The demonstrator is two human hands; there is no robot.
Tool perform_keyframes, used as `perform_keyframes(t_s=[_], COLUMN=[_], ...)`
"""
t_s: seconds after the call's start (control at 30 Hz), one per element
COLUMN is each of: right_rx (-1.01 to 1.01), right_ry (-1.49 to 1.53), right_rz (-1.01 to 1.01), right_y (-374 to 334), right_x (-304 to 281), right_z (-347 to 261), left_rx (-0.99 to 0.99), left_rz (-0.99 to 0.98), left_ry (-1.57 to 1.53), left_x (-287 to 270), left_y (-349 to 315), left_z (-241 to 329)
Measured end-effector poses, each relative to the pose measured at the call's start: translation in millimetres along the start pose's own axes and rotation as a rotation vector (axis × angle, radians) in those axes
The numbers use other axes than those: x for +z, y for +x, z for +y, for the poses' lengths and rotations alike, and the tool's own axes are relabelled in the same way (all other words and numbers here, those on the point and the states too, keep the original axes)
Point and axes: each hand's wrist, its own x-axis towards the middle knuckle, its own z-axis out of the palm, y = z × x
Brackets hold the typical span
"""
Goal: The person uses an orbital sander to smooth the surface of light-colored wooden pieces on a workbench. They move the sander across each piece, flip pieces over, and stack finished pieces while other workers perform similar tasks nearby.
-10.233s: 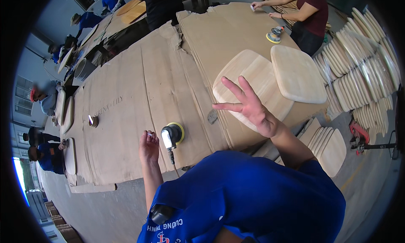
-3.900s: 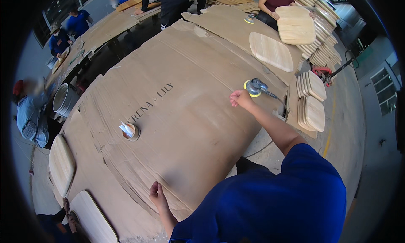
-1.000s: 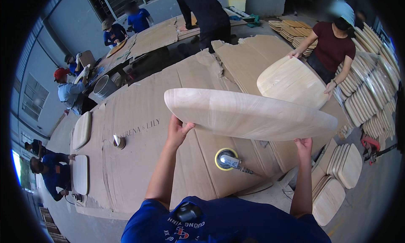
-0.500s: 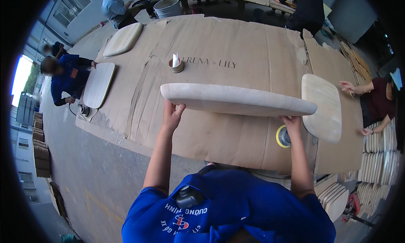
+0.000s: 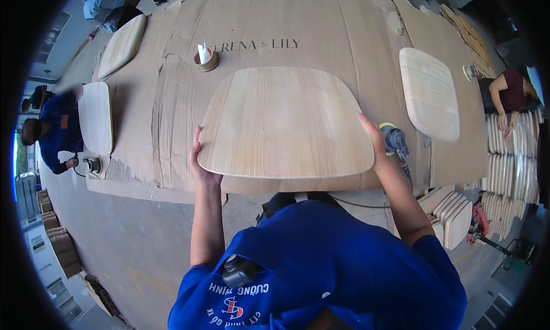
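Pale board (image 5: 286, 123) was left of the sander (image 5: 394, 139) — long axis crosswise, running hand to hand. Left hand (image 5: 205, 172) gripped the edge farther from the sander; right hand (image 5: 375, 143) gripped the sander-side edge — neither nearer, both touching wood.

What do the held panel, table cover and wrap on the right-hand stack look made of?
Held panel: wood, pale and matt, perhaps unfinished; straight grain shows.
Table cover: matt brown cardboard, by its creases and torn edges.
Wrap: probably clear plastic film, glossy; it glints and the stack shows through.
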Motion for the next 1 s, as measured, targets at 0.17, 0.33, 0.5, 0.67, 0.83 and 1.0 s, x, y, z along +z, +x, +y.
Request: perform_keyframes(t_s=[0.17, 0.33, 0.5, 0.67, 0.83, 1.0], right_rx=[0.105, 0.1, 0.533, 0.276, 0.239, -0.133], right_ry=[-0.263, -0.793, -0.518, -0.576, -0.526, -0.462], right_rz=[-0.266, -0.084, -0.17, -0.236, -0.204, -0.708], right_y=[-28, -18, -21, -21, -22, -53], right_x=[6, -62, -90, -93, -79, -9], right_z=[12, 28, 47, 54, 22, -52], left_rx=[-0.279, -0.259, 0.131, 0.16, 0.408, 0.292], left_rz=[0.569, 0.634, 0.48, 0.016, -0.553, -0.057], left_ry=[0.431, 0.717, 2.073, 2.39, 2.296, 2.366], left_x=[-70, -117, -100, -33, 8, -31], left_y=[-43, -49, -63, -47, -38, -29], left_z=[-37, -73, -74, -176, -247, -187])
